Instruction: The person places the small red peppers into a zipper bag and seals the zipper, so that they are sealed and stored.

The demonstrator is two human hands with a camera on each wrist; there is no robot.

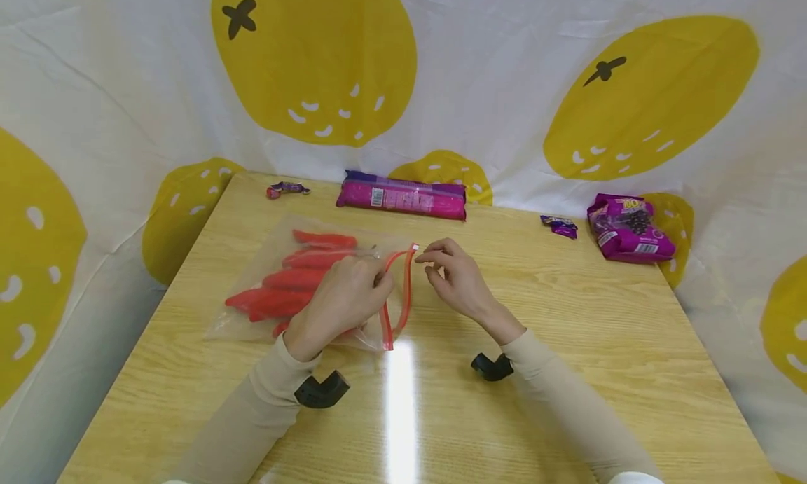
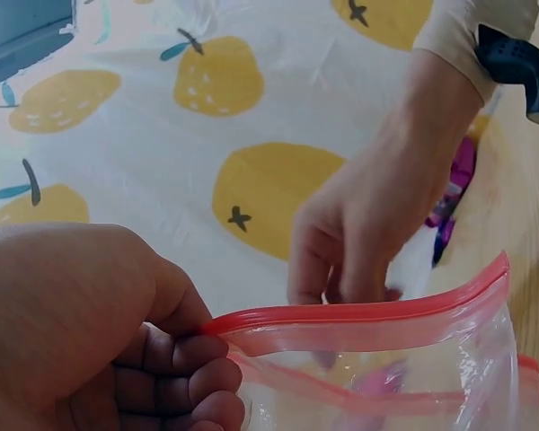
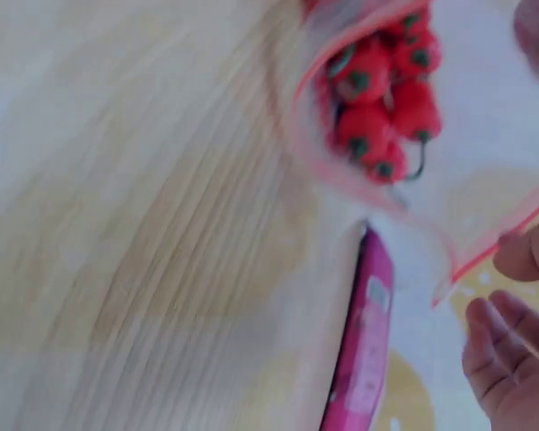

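A clear zip bag (image 1: 271,253) lies on the table with its red zip edge (image 1: 406,291) parted into a loop. Inside are several red chili peppers (image 1: 293,279), their green stems showing through the mouth in the right wrist view. My left hand (image 1: 349,288) pinches one side of the red edge between thumb and curled fingers, plain in the left wrist view (image 2: 117,332). Just right of the zip's white end tab (image 1: 415,246), my right hand (image 1: 460,281) hovers with bent, parted fingers and holds nothing. Its thumb overlaps the red edge in the right wrist view.
A long purple packet (image 1: 403,195) lies along the back edge. Small wrapped sweets (image 1: 290,188) sit at the back left, and others (image 1: 560,225) at the back right beside a bulky purple pack (image 1: 630,228). A fruit-print cloth (image 1: 479,64) hangs behind the table.
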